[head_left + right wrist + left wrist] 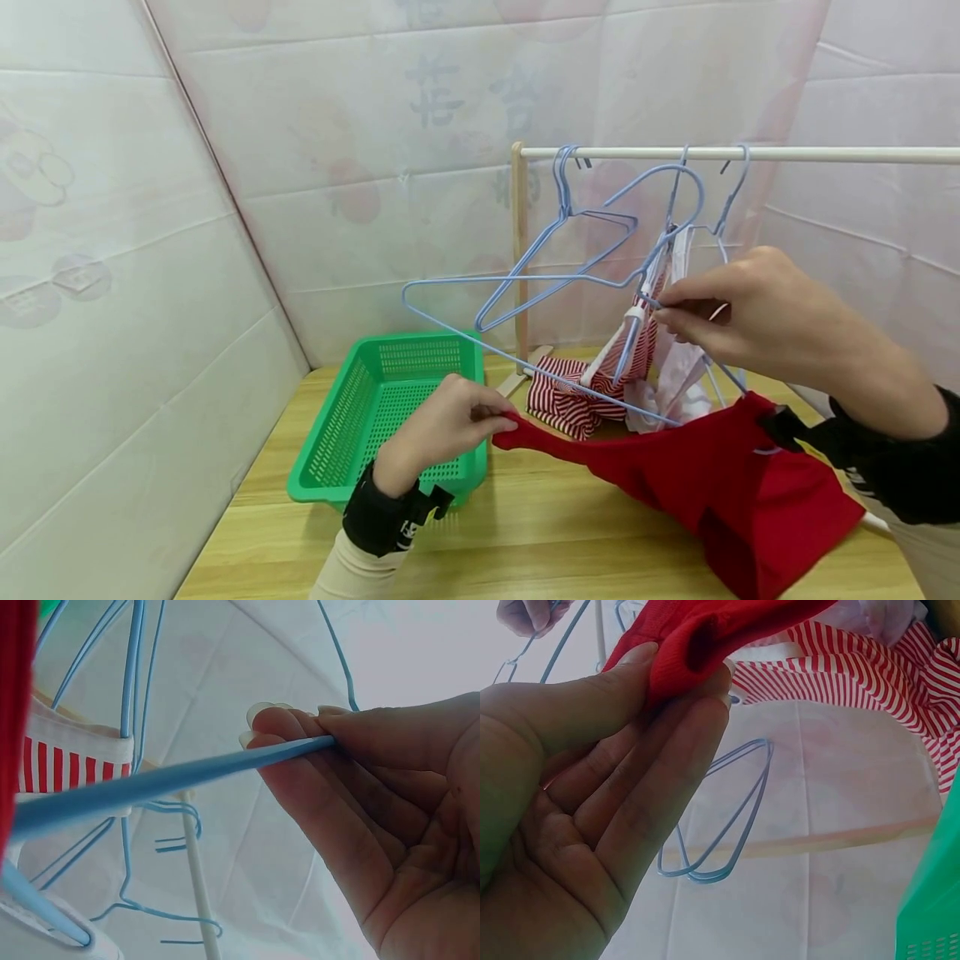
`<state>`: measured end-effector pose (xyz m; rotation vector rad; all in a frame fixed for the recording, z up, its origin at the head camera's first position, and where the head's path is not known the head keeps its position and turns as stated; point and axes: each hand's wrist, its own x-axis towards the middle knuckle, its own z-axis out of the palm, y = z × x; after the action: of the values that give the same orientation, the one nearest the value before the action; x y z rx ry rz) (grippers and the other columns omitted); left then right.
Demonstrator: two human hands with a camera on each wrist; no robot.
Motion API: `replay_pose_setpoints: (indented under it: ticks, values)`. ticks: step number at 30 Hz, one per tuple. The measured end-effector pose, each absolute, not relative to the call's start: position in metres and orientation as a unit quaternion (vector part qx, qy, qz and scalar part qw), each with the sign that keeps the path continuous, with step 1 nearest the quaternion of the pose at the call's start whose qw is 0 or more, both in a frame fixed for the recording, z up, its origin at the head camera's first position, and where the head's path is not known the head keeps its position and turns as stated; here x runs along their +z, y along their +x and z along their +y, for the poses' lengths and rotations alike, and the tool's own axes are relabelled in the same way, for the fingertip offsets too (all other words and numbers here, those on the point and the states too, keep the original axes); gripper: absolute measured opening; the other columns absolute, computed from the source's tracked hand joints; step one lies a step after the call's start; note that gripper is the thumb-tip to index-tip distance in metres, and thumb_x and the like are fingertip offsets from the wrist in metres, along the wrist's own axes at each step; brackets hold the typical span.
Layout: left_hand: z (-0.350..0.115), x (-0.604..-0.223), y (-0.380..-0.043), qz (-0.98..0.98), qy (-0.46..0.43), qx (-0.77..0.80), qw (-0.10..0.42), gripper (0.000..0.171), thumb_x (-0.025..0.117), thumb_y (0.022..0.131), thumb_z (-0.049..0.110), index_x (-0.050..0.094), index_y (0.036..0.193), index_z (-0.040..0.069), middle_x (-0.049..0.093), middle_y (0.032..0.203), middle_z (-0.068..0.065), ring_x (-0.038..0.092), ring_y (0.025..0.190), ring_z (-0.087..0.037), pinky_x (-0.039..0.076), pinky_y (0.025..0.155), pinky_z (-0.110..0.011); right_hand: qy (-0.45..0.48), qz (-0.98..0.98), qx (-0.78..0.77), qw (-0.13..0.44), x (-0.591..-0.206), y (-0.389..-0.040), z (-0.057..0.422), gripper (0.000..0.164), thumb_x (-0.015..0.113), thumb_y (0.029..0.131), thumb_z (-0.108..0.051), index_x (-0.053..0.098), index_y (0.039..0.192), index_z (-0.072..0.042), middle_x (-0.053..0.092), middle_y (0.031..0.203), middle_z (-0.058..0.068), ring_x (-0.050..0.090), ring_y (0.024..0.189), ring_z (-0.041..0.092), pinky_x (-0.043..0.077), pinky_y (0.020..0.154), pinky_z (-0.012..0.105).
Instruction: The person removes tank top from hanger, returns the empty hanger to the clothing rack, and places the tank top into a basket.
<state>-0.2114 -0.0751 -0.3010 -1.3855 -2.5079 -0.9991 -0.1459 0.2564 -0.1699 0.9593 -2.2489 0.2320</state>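
Note:
My right hand [765, 325] pinches a light-blue hanger [172, 778] between thumb and fingers, just below its hook. One end of the hanger goes into a red knit garment [675, 475], which hangs from it above the table and hides that end. With thumb and fingertips, my left hand [450, 417] pinches an edge of the red garment, holding it stretched out to the left. In the left wrist view, the pinched red fabric [667, 667] is folded over at the fingertips. The hanger's other end sticks out bare to the left, above my left hand.
A green plastic basket [480, 417] stands on the wooden table [540, 542] at left. Behind the hands, a white rail [825, 155] on a wooden post [519, 250] carries several blue hangers. Red-and-white striped clothing [558, 392] and white clothing [675, 375] hang there.

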Motion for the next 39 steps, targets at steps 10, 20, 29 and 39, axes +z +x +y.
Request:
replay_pose_setpoints:
  ticks: [10,20,29,39]
  values:
    - [-0.073,-0.301,-0.211,-0.829,-0.447,-0.332,0.042,0.011,0.075,0.094,0.009,0.081,0.102,0.004,0.08,0.091,-0.007,0.069,0.071,-0.01,0.057,0.067,-0.016,0.365,-0.857,0.096,0.351,-0.168,-0.144,0.254,0.028,0.09,0.069,0.002,0.083,0.092,-0.011,0.074,0.074,-0.007,0.045,0.055,-0.01,0.04,0.05,0.008]
    - [-0.072,-0.301,-0.212,-0.826,-0.455,-0.33,0.043,0.011,0.073,0.095,0.008,0.081,0.101,0.003,0.08,0.09,-0.008,0.069,0.071,-0.006,0.056,0.066,-0.015,0.357,-0.848,0.105,0.378,-0.165,-0.146,0.253,0.026,0.089,0.068,0.003,0.083,0.091,-0.008,0.077,0.075,-0.001,0.055,0.057,-0.009,0.044,0.053,0.006]
    - [-0.072,-0.3,-0.211,-0.827,-0.456,-0.326,0.047,0.011,0.075,0.094,0.009,0.081,0.101,0.003,0.08,0.09,-0.008,0.068,0.071,-0.007,0.056,0.064,-0.016,0.327,-0.858,0.108,0.382,-0.162,-0.146,0.253,0.023,0.086,0.072,0.005,0.083,0.092,-0.006,0.078,0.077,0.003,0.063,0.063,-0.006,0.047,0.061,0.003]
    - [-0.071,-0.299,-0.211,-0.826,-0.459,-0.325,0.044,0.011,0.075,0.093,0.009,0.081,0.1,0.003,0.08,0.088,-0.007,0.069,0.07,-0.012,0.055,0.061,-0.017,0.295,-0.862,0.135,0.391,-0.158,-0.142,0.249,0.019,0.085,0.076,0.004,0.083,0.093,-0.004,0.078,0.077,0.006,0.055,0.067,-0.022,0.045,0.064,-0.002]
